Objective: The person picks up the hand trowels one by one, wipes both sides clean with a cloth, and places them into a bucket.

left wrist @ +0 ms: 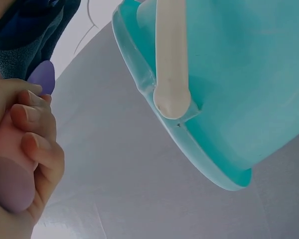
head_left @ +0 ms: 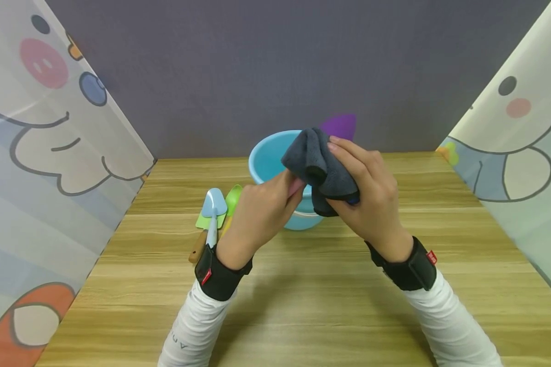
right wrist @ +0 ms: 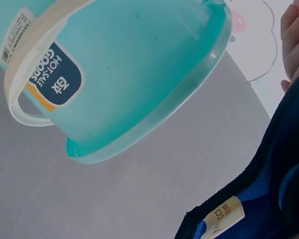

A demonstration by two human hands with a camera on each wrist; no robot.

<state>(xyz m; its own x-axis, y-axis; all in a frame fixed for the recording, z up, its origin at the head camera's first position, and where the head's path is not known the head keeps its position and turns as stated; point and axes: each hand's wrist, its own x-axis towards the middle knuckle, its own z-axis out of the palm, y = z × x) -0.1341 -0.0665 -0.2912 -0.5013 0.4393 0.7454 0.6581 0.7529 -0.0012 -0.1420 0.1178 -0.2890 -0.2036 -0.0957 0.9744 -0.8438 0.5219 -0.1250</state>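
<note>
My left hand [head_left: 266, 209] grips the pink handle [left wrist: 5, 144] of a small toy shovel, its fingers curled round it. A purple blade [head_left: 340, 126] sticks up behind the cloth in the head view. My right hand [head_left: 372, 199] holds a folded dark grey-blue cloth [head_left: 319, 163] bunched against the shovel, hiding its middle. In the right wrist view the cloth [right wrist: 269, 184] shows a blue face and a pale tag. Both hands are raised in front of a light blue bucket [head_left: 268, 158], which they partly cover.
Left of the bucket lie a light blue toy shovel [head_left: 214, 204], a green tool [head_left: 233, 198] and a brown handle [head_left: 198, 248], close together on the wooden table [head_left: 330, 306]. A grey wall [head_left: 211, 76] stands behind, with cartoon-printed panels [head_left: 41, 153] at both sides.
</note>
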